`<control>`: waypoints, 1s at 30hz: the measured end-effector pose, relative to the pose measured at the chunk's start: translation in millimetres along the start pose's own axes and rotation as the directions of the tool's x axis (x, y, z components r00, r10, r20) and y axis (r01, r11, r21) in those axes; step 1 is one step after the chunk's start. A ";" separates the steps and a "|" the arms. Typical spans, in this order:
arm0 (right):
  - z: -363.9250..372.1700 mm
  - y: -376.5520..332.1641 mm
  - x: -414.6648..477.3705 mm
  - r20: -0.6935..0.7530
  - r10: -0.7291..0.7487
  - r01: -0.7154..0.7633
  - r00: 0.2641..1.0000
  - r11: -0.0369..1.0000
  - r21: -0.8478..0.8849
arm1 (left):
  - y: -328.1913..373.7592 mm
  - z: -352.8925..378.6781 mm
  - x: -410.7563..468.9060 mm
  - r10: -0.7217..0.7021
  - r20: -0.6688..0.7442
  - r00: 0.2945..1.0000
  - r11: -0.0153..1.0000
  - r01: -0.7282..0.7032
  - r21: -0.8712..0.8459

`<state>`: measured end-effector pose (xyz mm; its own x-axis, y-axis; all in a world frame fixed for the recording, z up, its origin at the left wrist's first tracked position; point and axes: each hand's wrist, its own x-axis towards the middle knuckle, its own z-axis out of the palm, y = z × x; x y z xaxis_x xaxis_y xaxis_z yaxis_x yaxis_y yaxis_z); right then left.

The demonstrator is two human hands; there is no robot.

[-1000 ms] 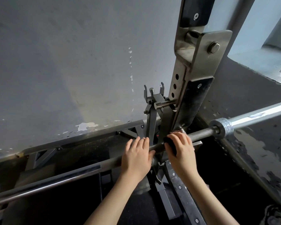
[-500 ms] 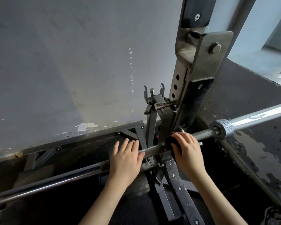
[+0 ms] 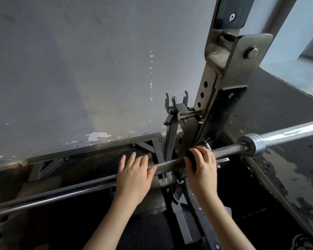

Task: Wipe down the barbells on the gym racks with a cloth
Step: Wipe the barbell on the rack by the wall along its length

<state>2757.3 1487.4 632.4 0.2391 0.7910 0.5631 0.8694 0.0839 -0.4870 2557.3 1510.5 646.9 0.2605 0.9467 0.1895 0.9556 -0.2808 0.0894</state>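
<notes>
Steel barbell [image 3: 170,164] runs low across the rack upright [image 3: 229,91], close to the wall [image 3: 79,69]. Left hand [image 3: 134,175] rests on the shaft, fingers straight. Right hand [image 3: 201,166] grips a black cloth [image 3: 190,157] round the shaft, just beside the upright. Bare shaft between the hands. Both bar ends cut off by the frame. Cloth mostly hidden under the fingers.
</notes>
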 end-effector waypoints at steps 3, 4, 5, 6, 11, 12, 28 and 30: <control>0.0 -10.3 -7.0 0.127 -0.163 0.155 0.978 0.985 0.073 | -0.8 -1.3 -0.8 -0.016 -0.014 1.000 1.000 0.015 -0.016; -3.1 -3.5 -4.5 0.151 -0.192 0.185 0.970 0.981 0.064 | -0.7 -2.0 -0.6 -0.019 -0.006 1.000 1.000 0.018 -0.021; -5.8 5.7 -0.2 0.152 -0.191 0.188 0.970 0.981 0.039 | -1.3 -1.1 -0.8 -0.021 -0.007 1.000 1.000 0.021 -0.022; -7.7 13.4 3.8 0.124 -0.162 0.162 0.979 0.987 0.010 | -3.1 0.4 -1.9 -0.025 -0.016 1.000 1.000 0.025 -0.019; 7.8 -15.9 -6.4 0.014 -0.033 0.032 0.999 0.999 0.032 | -17.2 6.7 -11.2 -0.075 -0.023 0.997 0.997 0.075 -0.003; 10.2 -22.3 -11.2 0.060 -0.093 0.089 0.994 0.994 0.059 | -18.1 6.9 -12.0 -0.079 -0.024 0.997 0.997 0.079 -0.002; -8.1 -1.9 3.0 0.161 -0.160 0.170 0.974 0.984 -0.055 | -27.5 2.3 -19.6 -0.095 -0.073 0.993 0.995 0.096 0.005; -2.2 -9.0 0.5 0.090 -0.049 0.052 0.995 0.998 -0.032 | -35.4 2.8 -25.4 -0.138 -0.108 0.985 0.990 0.139 0.002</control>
<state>2750.6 1485.8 638.5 0.1567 0.8372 0.5239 0.8938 0.1055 -0.4359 2517.3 1496.8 636.1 0.1095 0.9539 0.2794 0.9828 -0.1460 0.1133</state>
